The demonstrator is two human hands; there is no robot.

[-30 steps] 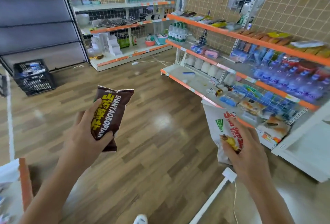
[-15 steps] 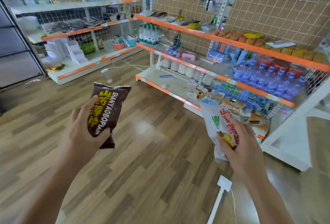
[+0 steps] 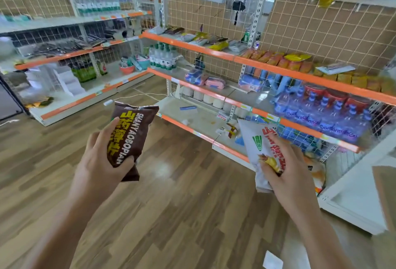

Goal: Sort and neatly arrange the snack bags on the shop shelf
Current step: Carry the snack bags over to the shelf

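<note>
Over the floor (image 3: pixel 171 215), near the shelf (image 3: pixel 192 118), the left grip (image 3: pixel 100 161) curls round a brown bag (image 3: pixel 130 131), the right grip (image 3: pixel 287 172) round a white bag (image 3: pixel 257 142) (held only at its low end), which may slip out.

Brown snack bag (image 3: pixel 130 138) upright, white snack bag (image 3: pixel 260 146) tilted

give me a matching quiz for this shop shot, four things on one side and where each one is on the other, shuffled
Things
1. brown snack bag
2. white snack bag
3. green-capped bottles
4. white rolls

Places
A. held in the right hand
B. standing at the far end of the middle shelf
C. held in the left hand
D. at the back of the bottom shelf

Pairs: 1-C, 2-A, 3-B, 4-D
</note>
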